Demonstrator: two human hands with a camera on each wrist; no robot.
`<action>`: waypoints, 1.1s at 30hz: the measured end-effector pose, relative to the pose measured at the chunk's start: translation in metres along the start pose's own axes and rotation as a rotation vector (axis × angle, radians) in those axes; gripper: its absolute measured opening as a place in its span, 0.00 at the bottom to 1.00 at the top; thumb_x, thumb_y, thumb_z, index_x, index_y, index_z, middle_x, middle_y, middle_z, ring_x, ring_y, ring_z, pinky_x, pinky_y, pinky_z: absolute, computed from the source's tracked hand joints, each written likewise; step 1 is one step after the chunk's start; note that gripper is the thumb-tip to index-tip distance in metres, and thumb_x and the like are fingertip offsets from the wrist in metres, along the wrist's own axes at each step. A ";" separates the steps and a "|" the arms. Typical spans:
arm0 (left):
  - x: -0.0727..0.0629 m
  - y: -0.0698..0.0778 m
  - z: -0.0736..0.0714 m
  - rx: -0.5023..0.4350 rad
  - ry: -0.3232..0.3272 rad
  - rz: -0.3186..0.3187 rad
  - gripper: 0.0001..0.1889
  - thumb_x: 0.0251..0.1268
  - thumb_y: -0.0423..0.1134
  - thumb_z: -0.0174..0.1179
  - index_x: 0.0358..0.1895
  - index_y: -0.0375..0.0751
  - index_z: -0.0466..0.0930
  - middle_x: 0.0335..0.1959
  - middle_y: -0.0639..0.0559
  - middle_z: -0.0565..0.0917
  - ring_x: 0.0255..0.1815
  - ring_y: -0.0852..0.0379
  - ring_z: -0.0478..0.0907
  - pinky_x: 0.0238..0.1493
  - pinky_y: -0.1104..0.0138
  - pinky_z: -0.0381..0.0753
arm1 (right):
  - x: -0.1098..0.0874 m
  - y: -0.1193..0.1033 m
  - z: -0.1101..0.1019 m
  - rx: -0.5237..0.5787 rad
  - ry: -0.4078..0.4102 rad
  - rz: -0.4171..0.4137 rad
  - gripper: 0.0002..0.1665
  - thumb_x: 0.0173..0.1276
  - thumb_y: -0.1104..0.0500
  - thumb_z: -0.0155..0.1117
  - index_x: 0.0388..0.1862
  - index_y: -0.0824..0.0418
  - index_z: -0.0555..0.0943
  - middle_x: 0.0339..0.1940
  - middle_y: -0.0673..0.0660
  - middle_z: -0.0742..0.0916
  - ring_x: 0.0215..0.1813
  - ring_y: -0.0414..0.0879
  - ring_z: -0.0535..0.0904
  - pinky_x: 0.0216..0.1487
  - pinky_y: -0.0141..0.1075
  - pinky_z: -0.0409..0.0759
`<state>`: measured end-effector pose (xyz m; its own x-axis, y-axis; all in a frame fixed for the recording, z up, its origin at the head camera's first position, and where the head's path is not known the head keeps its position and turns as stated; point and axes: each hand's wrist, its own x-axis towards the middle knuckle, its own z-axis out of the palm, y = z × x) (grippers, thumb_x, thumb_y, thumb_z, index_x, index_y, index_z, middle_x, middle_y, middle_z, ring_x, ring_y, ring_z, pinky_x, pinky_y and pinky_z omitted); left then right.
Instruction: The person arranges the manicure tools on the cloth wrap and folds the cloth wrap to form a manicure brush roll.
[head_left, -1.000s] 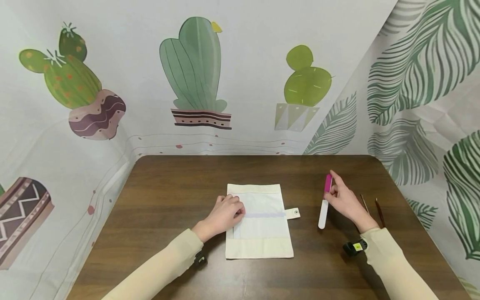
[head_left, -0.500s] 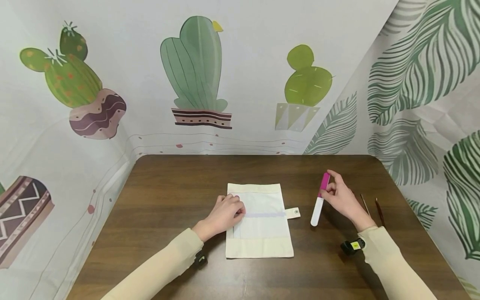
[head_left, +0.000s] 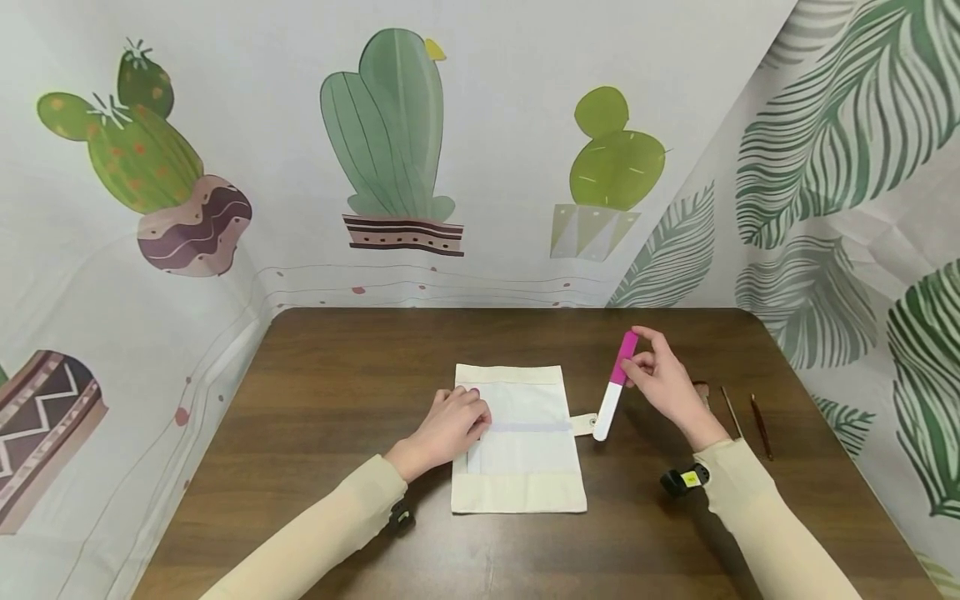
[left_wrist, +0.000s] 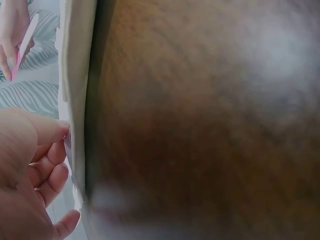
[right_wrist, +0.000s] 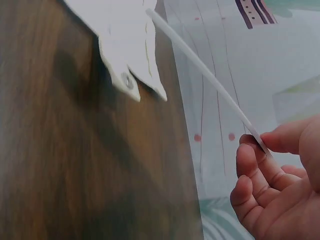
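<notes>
While the far edge of a pink-and-white flat strip (head_left: 610,406) is steadied under an outstretched index finger, its pink half is pinched between the thumb and the other fingers of the right hand (head_left: 662,385). The strip is held tilted above the right part of the bench (head_left: 337,375), its pink end far, its white end near and to the left, where the tip of a small tab (head_left: 583,425) is overlapped by it in the head view. The tab, fitted with a round snap, is joined to the right side of a cream cloth pouch (head_left: 528,454), which is laid open at the middle of the bench. By the curled fingers and thumb of the left hand (head_left: 450,423) the left side of the pouch is grasped; whether one layer or several are pinched there cannot be told. To the right of the right hand, two thin brown rods, one paler (head_left: 731,408) and one darker (head_left: 761,425), are laid side by side, apart. Beyond the bench, a white wall covering (head_left: 510,150) printed with cacti and leaves is seen.
</notes>
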<state>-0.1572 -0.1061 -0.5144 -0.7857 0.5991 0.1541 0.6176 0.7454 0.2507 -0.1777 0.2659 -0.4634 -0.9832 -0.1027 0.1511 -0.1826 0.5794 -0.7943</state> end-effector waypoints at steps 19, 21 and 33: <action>-0.002 0.002 -0.001 0.001 0.008 0.002 0.06 0.72 0.39 0.66 0.35 0.54 0.82 0.33 0.60 0.77 0.40 0.56 0.72 0.54 0.51 0.68 | 0.024 -0.027 0.038 0.046 -0.030 -0.025 0.34 0.76 0.66 0.62 0.77 0.59 0.62 0.33 0.62 0.89 0.33 0.63 0.85 0.33 0.34 0.76; -0.002 0.002 -0.001 0.002 0.011 0.002 0.06 0.72 0.39 0.66 0.35 0.54 0.82 0.33 0.60 0.77 0.40 0.56 0.71 0.54 0.50 0.68 | 0.027 -0.030 0.043 0.050 -0.039 -0.023 0.34 0.76 0.65 0.61 0.77 0.58 0.62 0.33 0.62 0.90 0.33 0.63 0.85 0.33 0.35 0.75; -0.002 0.005 -0.005 0.002 0.015 0.005 0.07 0.74 0.39 0.64 0.34 0.54 0.80 0.32 0.60 0.77 0.39 0.56 0.71 0.54 0.49 0.68 | 0.041 -0.049 0.076 0.107 -0.071 -0.050 0.33 0.77 0.65 0.60 0.77 0.60 0.62 0.36 0.67 0.90 0.33 0.65 0.85 0.39 0.39 0.78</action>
<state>-0.1525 -0.1052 -0.5091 -0.7829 0.5985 0.1700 0.6218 0.7430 0.2476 -0.2095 0.1720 -0.4630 -0.9700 -0.1890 0.1531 -0.2276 0.4828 -0.8457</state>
